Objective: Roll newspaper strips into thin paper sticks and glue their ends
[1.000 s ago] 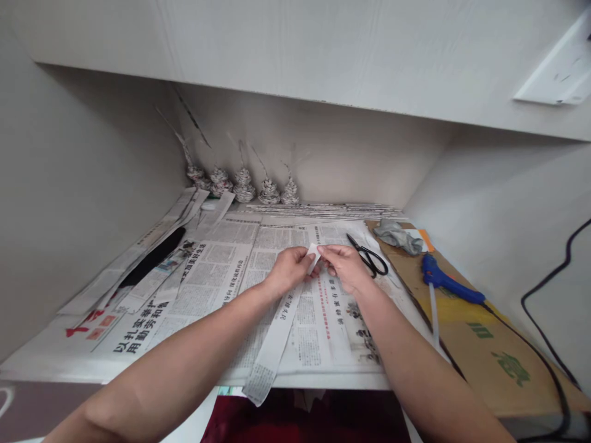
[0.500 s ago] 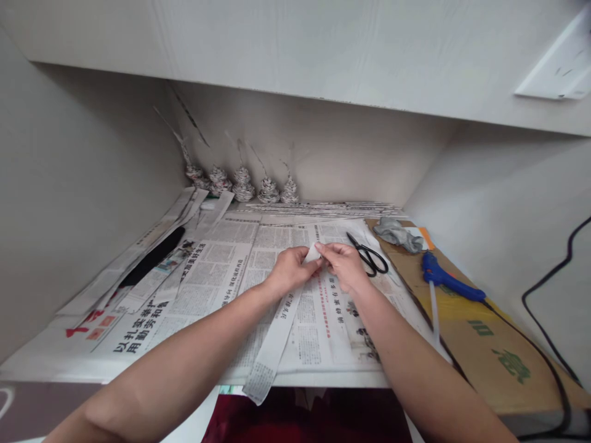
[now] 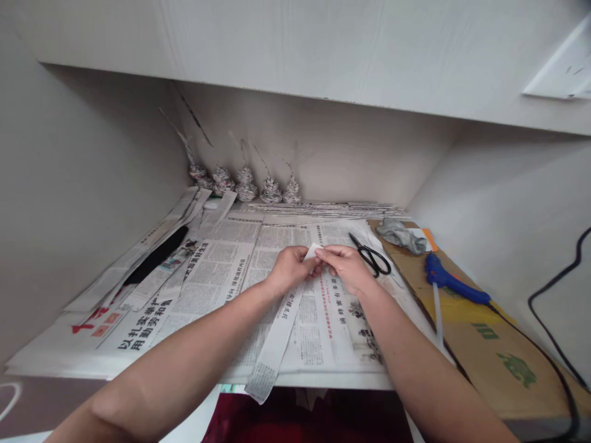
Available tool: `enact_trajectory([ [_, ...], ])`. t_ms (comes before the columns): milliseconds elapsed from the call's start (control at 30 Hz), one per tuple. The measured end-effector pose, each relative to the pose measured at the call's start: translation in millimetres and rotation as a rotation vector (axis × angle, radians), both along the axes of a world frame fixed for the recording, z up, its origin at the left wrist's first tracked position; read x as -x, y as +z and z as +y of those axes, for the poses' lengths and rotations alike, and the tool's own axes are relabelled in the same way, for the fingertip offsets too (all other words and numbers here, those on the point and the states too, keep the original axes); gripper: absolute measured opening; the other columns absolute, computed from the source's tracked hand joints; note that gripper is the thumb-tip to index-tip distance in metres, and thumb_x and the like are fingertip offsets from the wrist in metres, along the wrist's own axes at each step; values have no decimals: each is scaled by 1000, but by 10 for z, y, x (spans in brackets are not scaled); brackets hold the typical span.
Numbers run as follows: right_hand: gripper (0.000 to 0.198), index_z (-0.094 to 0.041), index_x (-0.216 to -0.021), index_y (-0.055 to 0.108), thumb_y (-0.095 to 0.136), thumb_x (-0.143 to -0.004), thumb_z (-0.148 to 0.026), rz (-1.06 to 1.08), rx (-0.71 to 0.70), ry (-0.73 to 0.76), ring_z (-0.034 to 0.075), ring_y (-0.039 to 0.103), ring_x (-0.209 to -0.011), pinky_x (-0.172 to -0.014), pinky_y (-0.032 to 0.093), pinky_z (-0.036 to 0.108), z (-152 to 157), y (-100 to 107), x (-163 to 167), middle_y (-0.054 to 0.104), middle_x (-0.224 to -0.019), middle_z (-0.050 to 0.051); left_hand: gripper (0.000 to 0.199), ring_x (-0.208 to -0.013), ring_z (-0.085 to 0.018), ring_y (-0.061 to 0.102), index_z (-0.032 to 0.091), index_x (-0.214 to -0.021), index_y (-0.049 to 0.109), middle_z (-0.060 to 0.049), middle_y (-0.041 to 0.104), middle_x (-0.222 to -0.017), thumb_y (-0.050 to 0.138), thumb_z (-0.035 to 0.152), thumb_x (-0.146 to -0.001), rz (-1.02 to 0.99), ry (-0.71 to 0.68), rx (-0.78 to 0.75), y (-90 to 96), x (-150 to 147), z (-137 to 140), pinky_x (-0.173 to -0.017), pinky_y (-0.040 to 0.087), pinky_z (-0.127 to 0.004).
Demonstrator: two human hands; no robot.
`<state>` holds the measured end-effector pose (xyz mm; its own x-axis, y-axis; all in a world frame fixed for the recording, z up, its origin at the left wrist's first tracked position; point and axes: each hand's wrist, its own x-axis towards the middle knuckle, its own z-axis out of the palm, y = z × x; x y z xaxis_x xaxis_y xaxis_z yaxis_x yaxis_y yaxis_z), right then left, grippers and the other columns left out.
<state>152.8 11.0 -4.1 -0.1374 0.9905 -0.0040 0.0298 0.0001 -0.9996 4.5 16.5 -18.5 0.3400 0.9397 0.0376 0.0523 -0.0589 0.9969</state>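
Observation:
A long newspaper strip (image 3: pixel 276 341) runs from my fingers down toward me, its lower end hanging over the table's front edge. Its upper end is pinched by my left hand (image 3: pixel 290 269) and my right hand (image 3: pixel 342 266), which meet fingertip to fingertip. A small white tip of the strip shows between them; the fold under the fingers is hidden. Beneath lie spread newspaper sheets (image 3: pixel 221 277). Black-handled scissors (image 3: pixel 373 257) rest just right of my right hand.
Several woven paper gourd shapes (image 3: pixel 246 184) stand along the back wall, beside thin rolled paper sticks (image 3: pixel 323 210). Cut newspaper strips (image 3: pixel 157 237) and a black object (image 3: pixel 159 253) lie left. A blue glue gun (image 3: pixel 455 283), grey cloth (image 3: pixel 401 235) and cable sit right, on cardboard (image 3: pixel 489 375).
The view has shifted slightly. Both hands keep their pinch on the strip's upper end, with only small finger movement.

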Motion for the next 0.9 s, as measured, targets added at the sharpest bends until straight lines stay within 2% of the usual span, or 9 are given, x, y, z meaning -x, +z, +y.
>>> enact_trajectory([
  [300,28,-15,-82,70,68,-71,-41,105,80,78,13,57,-56,-44,28,22,34,-57,-52,66,-64,5,26,-60,-14,62,13,-77,63,-6,66,-68,59,39,-77,34,11,-3,-6,-3,2,-52,48,-22],
  [400,26,-15,-81,70,70,-70,-38,158,103,88,13,57,-55,-44,27,22,39,-60,-48,65,-64,4,26,-60,-15,62,14,-76,62,-5,66,-68,58,40,-77,65,18,-34,-26,5,9,-52,47,-22],
  [633,25,-14,-73,70,76,-63,-36,198,122,-26,12,55,-49,-41,24,22,46,-79,-8,64,-58,4,28,-59,-14,62,15,-73,65,-4,67,-65,57,41,-77,157,67,-150,-88,9,22,-55,46,-22],
  [900,30,-14,-72,70,79,-57,-38,185,130,-124,11,53,-46,-39,24,22,70,-121,12,63,-56,3,27,-58,-14,61,15,-72,67,-3,67,-63,56,39,-77,181,79,-179,-49,2,-7,-55,46,-22],
])
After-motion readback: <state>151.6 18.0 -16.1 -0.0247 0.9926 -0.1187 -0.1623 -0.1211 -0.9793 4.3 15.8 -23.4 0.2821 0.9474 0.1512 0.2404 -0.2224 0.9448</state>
